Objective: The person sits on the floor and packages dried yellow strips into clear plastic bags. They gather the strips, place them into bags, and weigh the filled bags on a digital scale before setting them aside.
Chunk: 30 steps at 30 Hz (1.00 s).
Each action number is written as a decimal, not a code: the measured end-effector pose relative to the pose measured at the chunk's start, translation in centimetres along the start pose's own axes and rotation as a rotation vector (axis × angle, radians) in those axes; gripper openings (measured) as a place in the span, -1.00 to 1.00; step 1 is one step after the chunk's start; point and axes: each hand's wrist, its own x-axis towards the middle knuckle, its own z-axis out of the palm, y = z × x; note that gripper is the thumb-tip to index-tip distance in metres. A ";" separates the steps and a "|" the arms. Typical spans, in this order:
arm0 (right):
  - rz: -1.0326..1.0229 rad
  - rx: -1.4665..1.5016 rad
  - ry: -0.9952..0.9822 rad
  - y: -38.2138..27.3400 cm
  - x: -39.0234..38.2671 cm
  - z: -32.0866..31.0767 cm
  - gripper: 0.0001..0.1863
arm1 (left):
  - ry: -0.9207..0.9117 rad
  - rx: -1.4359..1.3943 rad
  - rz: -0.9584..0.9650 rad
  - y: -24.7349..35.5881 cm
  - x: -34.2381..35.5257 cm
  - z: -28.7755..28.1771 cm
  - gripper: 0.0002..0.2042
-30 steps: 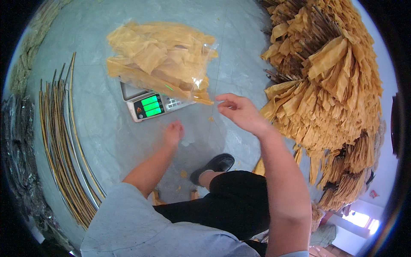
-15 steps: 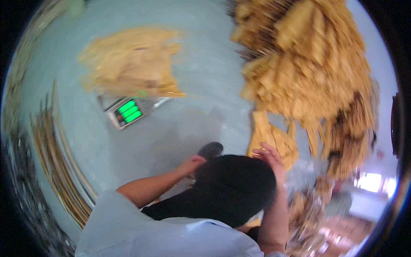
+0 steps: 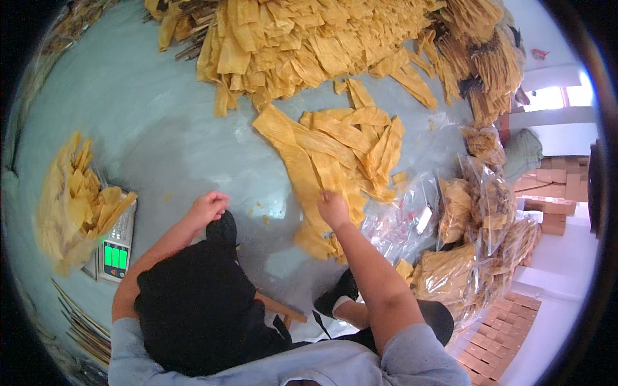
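My right hand (image 3: pixel 333 209) is closed on a yellow dried strip at the near edge of a loose heap of long, flat, wrinkled strips (image 3: pixel 335 145) on the floor. To the left, my left hand (image 3: pixel 209 207) hovers above my dark shoe (image 3: pixel 222 231), fingers curled in with nothing visible in them. Further left, a digital scale (image 3: pixel 116 238) with a green lit display bears a clear plastic bag (image 3: pixel 55 212) of the same yellow strips, which stick out of its top.
A large pile of yellow strips (image 3: pixel 290 45) spans the far side. At right lie a crumpled clear plastic bag (image 3: pixel 399 212) and filled bags (image 3: pixel 444 270). Thin sticks (image 3: pixel 80 328) lie at lower left. A wooden stool (image 3: pixel 283 305) is below me; cardboard boxes (image 3: pixel 502 334) stand at right.
My view has swung to the right, so the scale now sits further left. My right hand has left my knee and reached out to the strips; my left hand has come up slightly.
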 end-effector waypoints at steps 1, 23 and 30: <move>-0.067 -0.004 0.044 -1.7 2.6 0.1 -0.62 | 0.032 0.053 0.001 1.4 0.6 -0.1 -0.78; -0.208 0.846 0.090 1.4 2.1 -12.2 -0.66 | -0.094 -0.455 0.159 12.6 -2.2 6.4 -0.62; 0.890 0.142 0.840 45.9 -4.5 -19.9 -0.58 | -0.049 -0.282 0.061 15.6 -3.1 7.7 -0.60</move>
